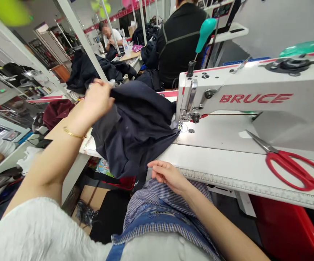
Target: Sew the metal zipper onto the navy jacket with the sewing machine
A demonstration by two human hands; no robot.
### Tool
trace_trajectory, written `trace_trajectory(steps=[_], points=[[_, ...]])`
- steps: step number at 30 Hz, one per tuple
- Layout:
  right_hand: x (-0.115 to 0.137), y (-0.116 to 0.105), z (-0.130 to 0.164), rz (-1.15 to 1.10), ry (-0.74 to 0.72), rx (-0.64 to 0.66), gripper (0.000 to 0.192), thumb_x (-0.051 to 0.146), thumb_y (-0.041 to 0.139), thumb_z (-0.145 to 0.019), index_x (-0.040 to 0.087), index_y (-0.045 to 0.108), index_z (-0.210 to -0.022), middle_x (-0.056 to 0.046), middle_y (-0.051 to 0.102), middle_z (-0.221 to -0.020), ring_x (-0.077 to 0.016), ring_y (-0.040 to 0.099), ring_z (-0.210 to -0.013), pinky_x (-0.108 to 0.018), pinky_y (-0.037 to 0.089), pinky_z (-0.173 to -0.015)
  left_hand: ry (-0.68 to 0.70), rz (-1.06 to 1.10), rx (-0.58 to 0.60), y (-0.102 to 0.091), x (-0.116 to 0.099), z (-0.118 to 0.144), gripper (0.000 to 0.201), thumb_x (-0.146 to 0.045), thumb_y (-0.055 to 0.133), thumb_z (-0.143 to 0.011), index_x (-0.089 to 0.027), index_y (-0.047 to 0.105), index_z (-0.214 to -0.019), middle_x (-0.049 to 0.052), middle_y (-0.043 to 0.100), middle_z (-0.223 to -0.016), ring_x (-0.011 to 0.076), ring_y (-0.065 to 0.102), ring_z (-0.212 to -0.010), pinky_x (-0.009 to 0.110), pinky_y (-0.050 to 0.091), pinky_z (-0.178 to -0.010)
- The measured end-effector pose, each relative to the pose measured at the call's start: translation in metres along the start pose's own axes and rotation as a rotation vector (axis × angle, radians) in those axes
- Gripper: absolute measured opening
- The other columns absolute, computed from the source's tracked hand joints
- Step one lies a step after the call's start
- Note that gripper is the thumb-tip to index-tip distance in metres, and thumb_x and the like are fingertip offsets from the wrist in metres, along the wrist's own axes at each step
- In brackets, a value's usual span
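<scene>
While the dark garment (135, 130) is being bunched in the left hand (98, 98), soft and floppy, its near hem is being neared by the loosely curled, unladen right hand (167, 175).

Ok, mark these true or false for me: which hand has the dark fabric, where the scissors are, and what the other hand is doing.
1. The left hand grips the dark navy fabric. True.
2. The right hand holds the red scissors. False: the scissors lie alone on the white table, and the right hand rests at the table's near edge, holding nothing.
3. The fabric is bunched to the left of the needle end of the sewing machine. True.
4. The scissors lie on the fabric. False: they lie on the table at the right, apart from it.
5. The left wrist wears a gold bangle. True.
</scene>
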State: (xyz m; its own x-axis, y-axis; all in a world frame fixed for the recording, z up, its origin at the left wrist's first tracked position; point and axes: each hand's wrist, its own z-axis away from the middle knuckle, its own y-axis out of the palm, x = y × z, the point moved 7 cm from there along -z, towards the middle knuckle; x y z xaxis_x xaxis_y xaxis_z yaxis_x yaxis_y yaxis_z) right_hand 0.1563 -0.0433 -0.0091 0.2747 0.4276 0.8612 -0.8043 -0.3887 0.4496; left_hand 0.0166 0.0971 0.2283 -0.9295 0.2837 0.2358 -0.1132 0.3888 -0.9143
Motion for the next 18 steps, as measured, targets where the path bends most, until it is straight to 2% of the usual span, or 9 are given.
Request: trace_trajectory(steps=[2,4,5,7,10,13,15,18], points=[[-0.004,-0.003,0.001,0.285,-0.084,-0.088,0.022,0.026,0.045,-0.079,0.016,0.059,-0.094,-0.001,0.062,-0.071,-0.0072,0.05,-0.052,-0.019,0.039,-0.048,0.182,0.041,0.154,0.036,-0.053,0.009,0.037,-0.028,0.04,-0.085,-0.011,0.044,-0.118,0.008,0.05,-0.109,0.0183,0.049,-0.096,0.029,0.04,-0.085],[-0.004,-0.007,0.003,0.533,-0.153,-0.161,0.021,0.022,0.042,-0.08,0.018,0.06,-0.092,-0.002,0.063,-0.08,-0.012,0.055,-0.065,-0.026,0.045,-0.062,0.377,0.102,0.335,0.076,-0.104,0.03,0.041,-0.034,0.037,-0.087,-0.015,0.042,-0.123,0.009,0.051,-0.112,0.0168,0.053,-0.092,0.026,0.042,-0.081],[0.0,-0.01,0.004,0.646,-0.208,-0.208,0.022,0.021,0.041,-0.081,0.019,0.061,-0.091,-0.003,0.063,-0.083,-0.0145,0.056,-0.073,-0.03,0.046,-0.07,0.425,0.108,0.393,0.092,-0.122,0.039,0.045,-0.037,0.037,-0.087,-0.016,0.038,-0.127,0.01,0.049,-0.117,0.0188,0.053,-0.094,0.028,0.042,-0.081],[0.017,-0.017,0.01,0.902,-0.373,-0.313,0.025,0.016,0.039,-0.082,0.018,0.061,-0.093,-0.007,0.061,-0.093,-0.0189,0.054,-0.088,-0.036,0.043,-0.081,0.474,0.097,0.453,0.116,-0.141,0.05,0.056,-0.042,0.041,-0.085,-0.02,0.028,-0.134,0.014,0.038,-0.131,0.0266,0.047,-0.107,0.036,0.04,-0.085],[0.045,-0.018,0.014,1.43,-0.634,-0.38,0.037,0.007,0.038,-0.079,0.015,0.055,-0.111,-0.012,0.052,-0.114,-0.0246,0.044,-0.109,-0.039,0.039,-0.09,0.545,0.05,0.54,0.14,-0.143,0.052,0.07,-0.049,0.054,-0.074,-0.024,0.027,-0.135,0.014,0.023,-0.141,0.0369,0.029,-0.12,0.054,0.029,-0.092],[0.053,-0.028,0.004,1.708,-0.643,-0.326,0.044,0.01,0.043,-0.077,0.012,0.046,-0.121,-0.015,0.044,-0.126,-0.029,0.04,-0.114,-0.042,0.039,-0.09,0.586,0.013,0.658,0.155,-0.131,0.052,0.08,-0.051,0.061,-0.065,-0.026,0.029,-0.134,0.014,0.021,-0.142,0.0402,0.024,-0.122,0.064,0.018,-0.092],[0.054,-0.038,0.0,1.744,-0.621,-0.339,0.039,0.017,0.046,-0.08,0.011,0.047,-0.119,-0.017,0.045,-0.123,-0.0291,0.044,-0.11,-0.041,0.042,-0.085,0.586,-0.007,0.66,0.157,-0.122,0.052,0.081,-0.046,0.063,-0.063,-0.027,0.028,-0.134,0.014,0.028,-0.139,0.0396,0.029,-0.118,0.061,0.021,-0.091],[0.052,-0.043,0.003,1.687,-0.67,-0.369,0.024,0.022,0.044,-0.084,0.011,0.055,-0.103,-0.016,0.051,-0.11,-0.0254,0.049,-0.099,-0.037,0.044,-0.081,0.607,-0.031,0.536,0.152,-0.111,0.053,0.052,-0.028,0.052,-0.073,-0.024,0.042,-0.125,0.014,0.046,-0.123,0.0301,0.046,-0.103,0.044,0.032,-0.085]])
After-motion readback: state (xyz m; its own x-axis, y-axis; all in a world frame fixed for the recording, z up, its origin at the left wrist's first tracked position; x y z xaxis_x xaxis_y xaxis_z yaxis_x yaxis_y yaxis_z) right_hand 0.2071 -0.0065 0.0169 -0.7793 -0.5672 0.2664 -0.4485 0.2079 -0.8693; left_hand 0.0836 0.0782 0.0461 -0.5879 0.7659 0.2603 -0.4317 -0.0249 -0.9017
